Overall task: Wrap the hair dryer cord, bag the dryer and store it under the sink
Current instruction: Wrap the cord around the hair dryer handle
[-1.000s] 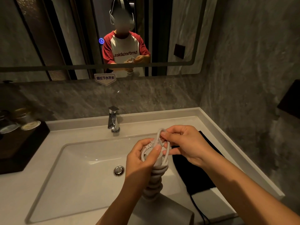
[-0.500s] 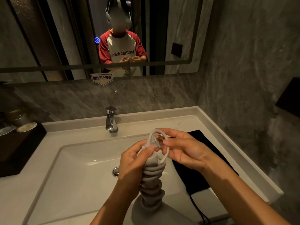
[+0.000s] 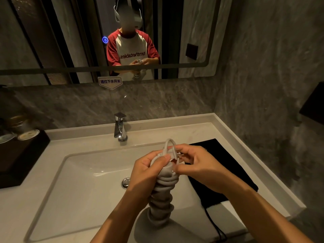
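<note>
A grey hair dryer (image 3: 154, 227) is held handle-up over the white sink (image 3: 73, 181). Its grey cord (image 3: 164, 193) is coiled tightly around the handle in several turns. My left hand (image 3: 149, 174) grips the top of the wrapped handle. My right hand (image 3: 198, 165) pinches the cord's end loop and the plug (image 3: 173, 152) at the top of the handle. A black drawstring bag (image 3: 226, 174) lies flat on the counter to the right of the basin, partly behind my right hand and forearm.
A chrome faucet (image 3: 120, 128) stands behind the basin, with the drain plug (image 3: 125, 182) below it. A dark tray with lidded jars (image 3: 21, 135) sits at the left. A mirror spans the wall above; a stone wall closes the right side.
The view has shifted slightly. My right hand has worked the cord's end loop and plug closer against the top of the handle. My left hand keeps its grip.
</note>
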